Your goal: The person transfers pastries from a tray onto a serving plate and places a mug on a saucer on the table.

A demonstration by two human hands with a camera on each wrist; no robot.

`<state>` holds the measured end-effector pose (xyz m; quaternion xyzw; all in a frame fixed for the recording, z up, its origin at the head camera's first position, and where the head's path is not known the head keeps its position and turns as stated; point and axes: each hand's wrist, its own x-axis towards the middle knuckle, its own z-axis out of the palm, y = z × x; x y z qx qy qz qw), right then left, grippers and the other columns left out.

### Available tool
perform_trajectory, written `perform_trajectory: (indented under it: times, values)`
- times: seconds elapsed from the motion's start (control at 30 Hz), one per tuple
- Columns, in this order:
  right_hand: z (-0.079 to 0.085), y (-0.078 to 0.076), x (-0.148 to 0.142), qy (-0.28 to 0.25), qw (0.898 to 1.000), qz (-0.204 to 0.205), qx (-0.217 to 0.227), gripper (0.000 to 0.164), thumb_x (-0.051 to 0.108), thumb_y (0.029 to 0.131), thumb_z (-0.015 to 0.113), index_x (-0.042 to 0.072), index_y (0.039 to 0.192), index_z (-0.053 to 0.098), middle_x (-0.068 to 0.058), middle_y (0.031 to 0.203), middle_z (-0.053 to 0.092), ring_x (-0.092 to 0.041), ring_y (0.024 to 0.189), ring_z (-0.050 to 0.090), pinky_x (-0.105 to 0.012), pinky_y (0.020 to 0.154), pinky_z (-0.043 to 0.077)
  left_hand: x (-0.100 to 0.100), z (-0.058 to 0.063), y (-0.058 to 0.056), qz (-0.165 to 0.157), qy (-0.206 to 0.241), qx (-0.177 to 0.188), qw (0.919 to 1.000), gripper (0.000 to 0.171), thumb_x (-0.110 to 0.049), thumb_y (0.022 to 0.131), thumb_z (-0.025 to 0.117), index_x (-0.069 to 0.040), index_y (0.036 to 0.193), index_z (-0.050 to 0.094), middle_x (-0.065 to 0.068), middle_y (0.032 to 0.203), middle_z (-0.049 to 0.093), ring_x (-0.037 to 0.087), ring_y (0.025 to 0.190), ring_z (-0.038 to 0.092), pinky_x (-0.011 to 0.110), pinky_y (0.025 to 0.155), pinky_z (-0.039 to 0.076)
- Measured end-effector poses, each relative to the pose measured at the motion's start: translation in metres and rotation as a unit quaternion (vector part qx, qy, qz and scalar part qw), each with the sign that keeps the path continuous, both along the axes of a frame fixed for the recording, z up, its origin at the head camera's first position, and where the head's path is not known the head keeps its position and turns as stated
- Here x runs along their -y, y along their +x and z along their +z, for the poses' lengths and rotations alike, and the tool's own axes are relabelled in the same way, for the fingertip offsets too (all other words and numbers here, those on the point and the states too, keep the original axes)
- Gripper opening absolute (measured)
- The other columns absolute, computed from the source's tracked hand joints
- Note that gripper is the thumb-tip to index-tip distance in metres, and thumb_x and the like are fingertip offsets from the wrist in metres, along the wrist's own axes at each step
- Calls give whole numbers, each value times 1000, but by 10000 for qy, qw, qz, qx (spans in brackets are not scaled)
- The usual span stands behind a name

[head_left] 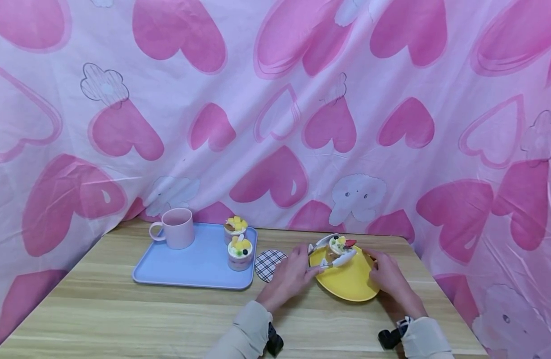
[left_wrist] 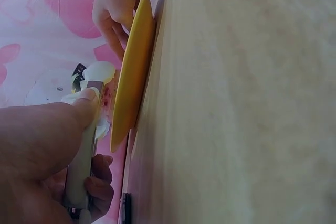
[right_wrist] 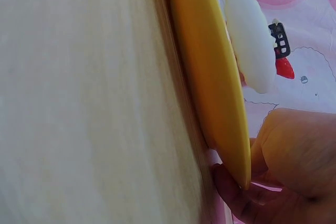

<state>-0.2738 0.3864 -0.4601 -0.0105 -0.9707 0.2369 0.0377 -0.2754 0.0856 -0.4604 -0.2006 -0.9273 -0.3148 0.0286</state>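
Note:
My left hand [head_left: 290, 275] grips a pair of tongs [left_wrist: 81, 166], its thumb along the top arm. The white tips [head_left: 344, 259] of the tongs lie on either side of a small dessert cup [head_left: 335, 247] topped with fruit and a red strawberry piece. That cup is over the left back part of a yellow plate [head_left: 352, 286]; whether its base touches the plate is hidden. At the plate's right rim my right hand [head_left: 389, 274] pinches the edge, fingers underneath, as the right wrist view shows.
To the left lies a blue tray [head_left: 190, 271] bearing a pink mug [head_left: 179, 229] and two fruit-topped dessert cups [head_left: 240, 254]. A round checkered coaster [head_left: 267, 264] sits between tray and plate, partly behind my left hand. A pink heart-patterned cloth [head_left: 271, 124] hangs behind the wooden table [head_left: 123, 319].

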Motion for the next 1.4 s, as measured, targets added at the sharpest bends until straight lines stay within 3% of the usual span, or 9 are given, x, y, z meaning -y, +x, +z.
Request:
perform_trajectory:
  times: [0.2,0.43,0.53,0.8,1.07,1.27,1.4]
  values:
    - [1,0,0,50,9998,85,-143,67,-12,84,59,-3,151,57,-33,138,65,-30,92,58,-37,77,49,5,1,0,-117,-38,159,9998,81,-63,100,68,-8,156,46,8,139,62,15,101,64,37,95,62]
    - [1,3,2,-4,10000,0,-9,70,-11,86,60,-1,155,54,-34,145,60,-34,101,59,-40,82,52,12,0,-4,-248,173,101,9995,77,-67,98,70,-7,143,52,3,114,56,14,82,55,25,68,52]
    - [2,4,2,12,10000,-41,31,70,-11,86,61,0,155,54,-34,147,59,-35,104,59,-41,85,53,15,0,-5,-262,195,-11,9995,73,-65,98,70,-8,141,53,3,113,54,15,80,55,25,66,49]
    - [3,3,3,11,10000,-34,69,70,-11,86,62,-1,155,54,-35,148,58,-37,106,59,-48,91,57,20,1,-4,-25,370,31,9993,85,-70,93,73,-12,150,49,1,118,60,13,92,57,30,79,55]
    - [4,3,3,31,10000,-44,72,69,-11,86,62,-2,154,55,-35,145,60,-34,100,59,-40,83,53,28,7,-4,75,675,199,9975,85,-67,83,87,-15,141,53,1,100,58,14,83,56,28,65,49]
    - [1,2,3,-8,9999,-70,129,70,-10,87,61,0,156,53,-35,149,57,-39,111,59,-57,101,57,37,11,-1,122,814,25,9966,83,-66,81,89,-14,136,57,6,106,65,14,85,57,29,69,50]
    - [1,3,3,-49,9999,-62,112,70,-11,87,61,0,156,53,-36,151,56,-40,113,59,-61,104,56,44,12,0,39,949,-10,9955,81,-64,80,90,-13,134,58,9,102,66,12,79,56,28,64,48]
